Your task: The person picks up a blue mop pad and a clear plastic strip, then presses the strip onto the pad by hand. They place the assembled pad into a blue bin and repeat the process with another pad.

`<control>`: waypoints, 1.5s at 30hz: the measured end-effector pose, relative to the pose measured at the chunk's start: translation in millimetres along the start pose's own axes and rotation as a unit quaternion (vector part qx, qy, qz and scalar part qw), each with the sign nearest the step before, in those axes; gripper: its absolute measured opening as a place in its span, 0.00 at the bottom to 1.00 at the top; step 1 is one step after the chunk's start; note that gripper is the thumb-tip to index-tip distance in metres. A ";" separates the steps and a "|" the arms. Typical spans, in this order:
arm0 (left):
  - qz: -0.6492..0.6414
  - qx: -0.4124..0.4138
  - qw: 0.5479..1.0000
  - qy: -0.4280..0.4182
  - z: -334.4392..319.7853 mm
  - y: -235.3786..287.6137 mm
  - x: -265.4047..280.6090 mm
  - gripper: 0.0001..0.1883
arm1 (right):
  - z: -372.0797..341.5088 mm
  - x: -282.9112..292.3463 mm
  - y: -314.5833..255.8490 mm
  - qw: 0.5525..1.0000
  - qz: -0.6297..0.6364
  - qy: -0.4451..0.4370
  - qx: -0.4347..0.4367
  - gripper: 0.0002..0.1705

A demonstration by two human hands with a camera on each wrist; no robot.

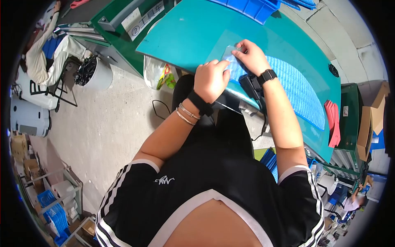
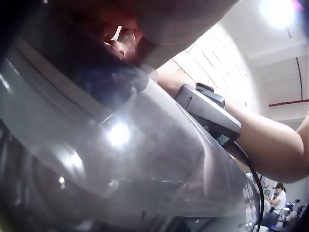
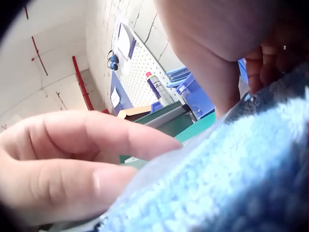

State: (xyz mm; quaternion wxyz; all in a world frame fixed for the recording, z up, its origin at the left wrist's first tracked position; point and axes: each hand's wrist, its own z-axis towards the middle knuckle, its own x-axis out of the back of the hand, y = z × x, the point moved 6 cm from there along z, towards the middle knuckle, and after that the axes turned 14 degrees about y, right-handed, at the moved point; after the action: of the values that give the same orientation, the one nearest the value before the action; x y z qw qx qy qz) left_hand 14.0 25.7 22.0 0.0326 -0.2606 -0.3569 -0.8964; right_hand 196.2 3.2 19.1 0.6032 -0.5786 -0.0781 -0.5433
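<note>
A long blue fluffy mop pad (image 1: 302, 92) with a rounded end lies on the green table, its near end between my hands. Clear plastic bag film (image 1: 227, 50) covers that end and shines across the left wrist view. My left hand (image 1: 211, 80) pinches the film's edge between thumb and forefinger, beside the pad's blue pile (image 3: 203, 183) in the right wrist view. Opposite it, my right hand (image 1: 252, 58) grips the bag with thumb and curled fingers at the far side. Part of the right fingers is in shadow in the right wrist view.
The green table (image 1: 185, 31) carries a blue bin (image 1: 251, 9) at the back and red strips (image 1: 332, 123) at the right. A white plastic bag (image 1: 155, 73) hangs below the left edge. A black cable (image 1: 264, 119) runs from my right wrist. Another person sits far left.
</note>
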 end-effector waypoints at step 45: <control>-0.014 0.023 1.000 0.015 -3.7 15.8 -6.9 0.09 | -5.2 19.6 1.1 0.999 -0.013 -0.009 0.035 0.14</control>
State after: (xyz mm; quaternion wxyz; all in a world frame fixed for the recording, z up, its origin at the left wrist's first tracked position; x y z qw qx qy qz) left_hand 22.1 10.7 26.2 0.0309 -0.2416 -0.3804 -0.8922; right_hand 202.0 -12.3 30.9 0.6152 -0.5609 -0.1096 -0.5431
